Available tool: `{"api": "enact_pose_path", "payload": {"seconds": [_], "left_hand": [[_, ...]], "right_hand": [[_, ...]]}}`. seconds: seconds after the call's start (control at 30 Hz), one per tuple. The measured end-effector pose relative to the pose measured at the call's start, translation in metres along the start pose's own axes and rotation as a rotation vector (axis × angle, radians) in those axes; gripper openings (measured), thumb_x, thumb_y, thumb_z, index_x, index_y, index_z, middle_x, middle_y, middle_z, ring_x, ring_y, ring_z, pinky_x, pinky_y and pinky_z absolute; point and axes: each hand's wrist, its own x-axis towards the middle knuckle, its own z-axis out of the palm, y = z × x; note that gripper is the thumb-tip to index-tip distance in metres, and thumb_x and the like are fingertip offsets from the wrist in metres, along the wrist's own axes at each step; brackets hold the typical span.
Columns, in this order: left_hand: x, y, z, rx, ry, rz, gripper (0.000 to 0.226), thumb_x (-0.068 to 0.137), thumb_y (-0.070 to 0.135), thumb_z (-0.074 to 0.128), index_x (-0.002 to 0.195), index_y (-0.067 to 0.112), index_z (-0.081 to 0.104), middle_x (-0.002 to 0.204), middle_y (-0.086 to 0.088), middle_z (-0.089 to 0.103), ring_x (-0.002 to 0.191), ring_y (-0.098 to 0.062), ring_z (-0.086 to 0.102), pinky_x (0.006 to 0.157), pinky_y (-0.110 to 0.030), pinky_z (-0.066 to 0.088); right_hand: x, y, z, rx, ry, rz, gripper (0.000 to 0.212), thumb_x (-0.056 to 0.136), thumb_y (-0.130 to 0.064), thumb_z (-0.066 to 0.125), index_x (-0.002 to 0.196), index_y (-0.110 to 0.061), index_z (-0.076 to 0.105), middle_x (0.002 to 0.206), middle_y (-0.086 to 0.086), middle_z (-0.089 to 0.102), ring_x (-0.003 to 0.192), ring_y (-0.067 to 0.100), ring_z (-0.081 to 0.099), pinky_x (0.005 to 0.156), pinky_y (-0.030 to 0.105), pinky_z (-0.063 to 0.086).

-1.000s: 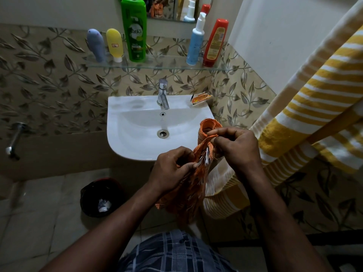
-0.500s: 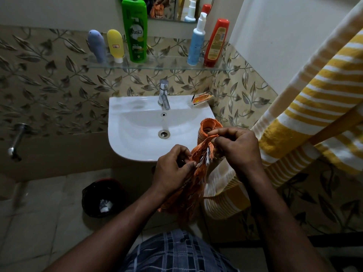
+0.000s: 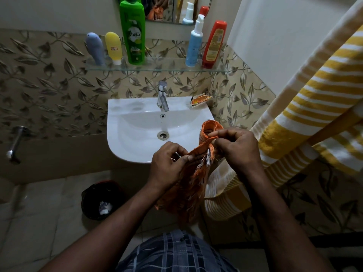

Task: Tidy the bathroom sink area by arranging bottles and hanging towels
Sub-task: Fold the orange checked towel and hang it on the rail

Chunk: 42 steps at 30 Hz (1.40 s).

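While both hands are busy in front of the sink point(image 3: 121, 122), the step in hand looks to be the towel part of the job, not the bottles. The left hand point(image 3: 169, 163) and right hand point(image 3: 237, 148) each pinch the top edge of an orange cloth point(image 3: 188, 191). The fingers point(image 3: 220, 134) of both are curled and clamped on its frayed hem. The hands are close together, with a short fold of cloth between them. Above the right hand, part of the cloth stands up in a rolled loop. The rest hangs bunched below the hands, just in front of the sink's right front corner. It hangs near a yellow-striped towel point(image 3: 314, 107) draped at the right from something out of view.

Five bottles point(image 3: 133, 34) stand in a row on the glass shelf point(image 3: 157, 68) above the tap point(image 3: 162, 96), none lying down, so that half of the task seems done. A small orange sachet point(image 3: 201, 99) lies on the sink's back rim.

As I judge it, an edge of the cloth is being found and opened before hanging. The next move calls for the hands to draw apart along the hem so the cloth spreads flat. Then it needs a rail or hook to take it. None shows here, so I cannot tell where it should go.
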Motion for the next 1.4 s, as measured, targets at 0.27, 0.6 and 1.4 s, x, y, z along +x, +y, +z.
{"api": "enact_pose_path", "payload": {"seconds": [0.27,0.6,1.4], "left_hand": [[-0.009,0.008,0.0,-0.018,-0.054,0.101,0.013,0.084,0.014,0.085,0.086,0.018,0.073,0.096,0.007,0.072,0.081,-0.011,0.07,0.069,-0.022,0.057],[-0.015,0.007,0.007,0.338,-0.007,0.358,0.026,0.093,0.017,0.074,0.118,0.012,0.078,0.117,-0.004,0.078,0.101,-0.019,0.075,0.086,-0.031,0.063],[0.007,0.016,-0.038,0.358,-0.224,0.3,0.022,0.086,0.042,0.067,0.076,0.023,0.072,0.068,0.011,0.065,0.061,-0.008,0.06,0.058,-0.035,0.052]], "right_hand": [[0.0,0.001,0.001,0.003,0.014,-0.022,0.028,0.083,0.0,0.069,0.084,-0.024,0.083,0.08,-0.001,0.08,0.064,0.02,0.074,0.065,0.039,0.062],[-0.001,0.001,0.002,0.012,0.01,-0.021,0.028,0.084,0.002,0.069,0.085,-0.022,0.083,0.082,-0.001,0.08,0.07,0.025,0.077,0.072,0.049,0.066],[-0.001,0.023,-0.005,-0.078,-0.005,0.049,0.028,0.084,0.001,0.066,0.083,-0.021,0.083,0.063,0.007,0.074,0.055,0.018,0.068,0.057,0.034,0.057]]}}
